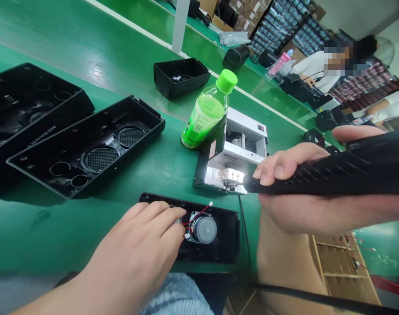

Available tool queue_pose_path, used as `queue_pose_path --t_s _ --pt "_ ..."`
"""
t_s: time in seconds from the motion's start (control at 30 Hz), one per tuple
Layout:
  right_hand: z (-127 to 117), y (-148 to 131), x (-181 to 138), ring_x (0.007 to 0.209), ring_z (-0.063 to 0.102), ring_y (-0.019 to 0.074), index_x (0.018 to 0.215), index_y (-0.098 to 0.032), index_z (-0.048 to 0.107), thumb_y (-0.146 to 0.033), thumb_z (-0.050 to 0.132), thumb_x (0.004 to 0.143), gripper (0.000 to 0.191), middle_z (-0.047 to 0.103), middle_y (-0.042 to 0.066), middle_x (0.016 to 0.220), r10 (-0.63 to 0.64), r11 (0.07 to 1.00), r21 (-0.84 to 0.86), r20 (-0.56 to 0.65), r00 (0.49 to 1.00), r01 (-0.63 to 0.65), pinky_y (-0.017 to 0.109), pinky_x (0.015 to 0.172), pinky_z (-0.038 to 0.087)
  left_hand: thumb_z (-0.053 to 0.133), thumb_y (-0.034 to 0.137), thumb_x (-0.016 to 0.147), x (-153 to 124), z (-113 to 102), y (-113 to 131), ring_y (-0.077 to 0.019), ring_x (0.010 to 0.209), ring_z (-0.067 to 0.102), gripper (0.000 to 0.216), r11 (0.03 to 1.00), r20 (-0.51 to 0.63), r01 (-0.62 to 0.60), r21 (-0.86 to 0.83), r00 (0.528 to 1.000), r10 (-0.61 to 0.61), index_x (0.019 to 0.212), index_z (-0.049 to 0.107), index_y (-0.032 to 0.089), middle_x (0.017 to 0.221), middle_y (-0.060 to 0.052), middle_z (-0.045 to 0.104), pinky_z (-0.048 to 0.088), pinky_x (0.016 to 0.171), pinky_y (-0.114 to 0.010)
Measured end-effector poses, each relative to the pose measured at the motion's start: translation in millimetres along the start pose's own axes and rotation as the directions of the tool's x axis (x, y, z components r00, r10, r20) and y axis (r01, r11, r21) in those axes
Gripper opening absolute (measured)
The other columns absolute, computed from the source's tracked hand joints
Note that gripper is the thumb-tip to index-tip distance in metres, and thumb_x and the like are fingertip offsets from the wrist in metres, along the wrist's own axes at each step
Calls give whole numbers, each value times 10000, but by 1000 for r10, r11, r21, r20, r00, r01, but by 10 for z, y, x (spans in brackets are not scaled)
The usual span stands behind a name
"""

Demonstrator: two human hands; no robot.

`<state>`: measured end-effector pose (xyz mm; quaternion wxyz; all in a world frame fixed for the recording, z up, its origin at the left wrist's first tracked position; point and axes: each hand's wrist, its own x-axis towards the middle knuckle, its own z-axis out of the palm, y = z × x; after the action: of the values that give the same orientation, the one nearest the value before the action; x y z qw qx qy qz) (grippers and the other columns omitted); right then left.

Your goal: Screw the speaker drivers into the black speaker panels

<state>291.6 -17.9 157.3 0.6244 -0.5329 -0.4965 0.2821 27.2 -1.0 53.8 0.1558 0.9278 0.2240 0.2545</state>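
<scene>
My right hand [294, 175] is wrapped around a black electric screwdriver [344, 168]. The driver's front end points left and meets the front of a silver-and-black screw feeder [234, 153]; its bit cannot be made out. Lower down, my left hand [146, 245] reaches over a black speaker housing [227, 249] lying with its inside up. Its curled fingers cover the housing's left part, and what they grip is hidden. Beside the fingertips a round grey speaker driver [206, 229] sits in the housing, and thin red wires [199, 213] with white plugs rise near it.
A green-capped drink bottle [206, 109] stands against the feeder. Other open housings lie at left [87, 148] and at the back [181, 78]. A black cable [245, 227] runs beside the feeder. A partitioned cardboard box [342, 262] is lower right. Co-workers [320, 65] sit across the benches.
</scene>
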Motion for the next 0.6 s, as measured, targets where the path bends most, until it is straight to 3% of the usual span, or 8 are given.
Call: queue_pose_path --t_s 0.1,0.23,0.37,0.47,0.53,0.6 --pt "103 0 -22 525 669 210 1145 -300 679 -856 592 934 602 635 -37 664 -64 998 -18 -82 995 62 328 423 511 528 128 1067 5 7 8 -275 1009 683 295 1000 -14 11 -12 1000 -12 862 725 206 1161 -32 837 435 864 -451" --pt "224 38 -43 415 539 166 1101 -282 641 -839 553 963 580 604 -91 571 -194 980 -33 -329 924 195 345 403 484 545 134 1061 32 0 0 -266 998 687 280 1000 6 12 -29 1000 -12 868 734 207 1139 -30 841 441 841 -439" --pt "286 96 -4 381 504 160 1080 -268 654 -855 533 955 613 563 -93 546 -221 974 -38 -377 899 223 339 361 434 536 165 1084 28 21 10 -262 993 691 271 999 -32 35 -41 999 -36 884 715 205 1133 -42 831 452 845 -437" --pt "253 92 -31 375 493 155 1063 -267 677 -832 619 911 587 561 -93 535 -187 978 7 -399 898 207 334 356 422 547 174 1092 29 -3 30 -255 978 693 191 998 -45 57 -31 997 -58 1166 723 170 1108 -49 814 465 857 -432" --pt "172 38 -127 412 510 162 1103 -276 685 -781 661 917 539 599 -85 568 -148 982 46 -394 907 181 344 392 452 542 164 1092 44 -49 48 -247 984 697 334 997 -40 77 -23 996 -78 1410 638 131 1129 -56 803 476 868 -427" --pt "47 -56 -296 494 547 168 1188 -320 689 -714 680 957 457 641 -78 649 -129 987 51 -324 937 153 358 498 529 557 153 1086 67 -103 74 -241 1015 702 438 998 -28 58 -30 998 -59 1523 567 130 1196 -64 792 480 878 -420"
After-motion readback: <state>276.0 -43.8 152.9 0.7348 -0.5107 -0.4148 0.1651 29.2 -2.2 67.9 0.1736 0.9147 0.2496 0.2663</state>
